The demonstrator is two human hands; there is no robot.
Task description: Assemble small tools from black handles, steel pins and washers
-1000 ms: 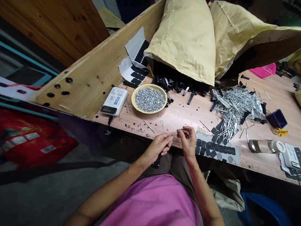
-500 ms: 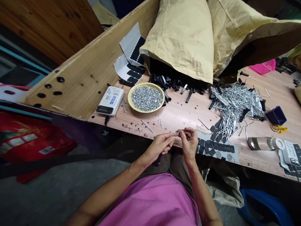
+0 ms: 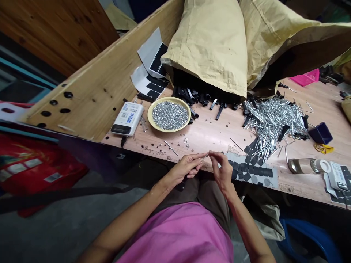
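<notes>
Over the front edge of the table, my left hand (image 3: 188, 168) pinches a thin metal rod (image 3: 206, 155) between thumb and fingers. The fingertips of my right hand (image 3: 222, 170) are closed at the rod's far end; any small part between them is too small to make out. Left of my hands, a few loose nuts (image 3: 186, 143) and a single rod (image 3: 171, 147) lie on the tabletop. Beyond them stands a yellow bowl (image 3: 150, 119) filled with small metal nuts (image 3: 170, 115). Another rod (image 3: 236, 144) lies to the right.
A big heap of metal rods (image 3: 274, 124) with black pieces lies at right. Large tan sacks (image 3: 208, 44) stand behind, black parts spilling out. A white device (image 3: 127, 117) sits at left, a glass jar (image 3: 303, 166) at right, and a sheet of black pads (image 3: 251, 171) near the edge.
My right hand has shifted slightly, its wrist swinging outward to the right and its fingers turning at the rod's end. The left hand keeps its grip on the rod. The view has moved slightly.
</notes>
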